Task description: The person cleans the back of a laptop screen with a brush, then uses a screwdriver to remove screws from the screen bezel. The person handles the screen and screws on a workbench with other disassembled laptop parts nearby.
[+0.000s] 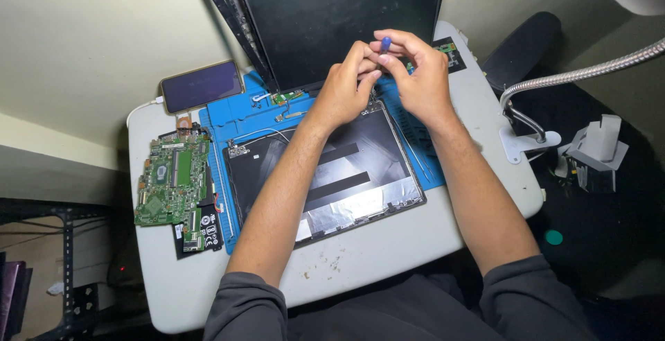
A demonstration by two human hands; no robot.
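Blue mat (242, 116), green circuit board (170, 181), blue-tipped screwdriver (386, 41), black screen panel (339, 15)

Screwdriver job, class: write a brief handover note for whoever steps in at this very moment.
Right hand grips a blue-capped screwdriver upright at the lid's top edge. Left hand touches its shaft beside the right fingers.
Lid lies inside-up on the blue mat; screen panel leans behind.
Done: motherboard is out, at the left by a phone.
Left: cannot tell which screws remain; the hands hide them.
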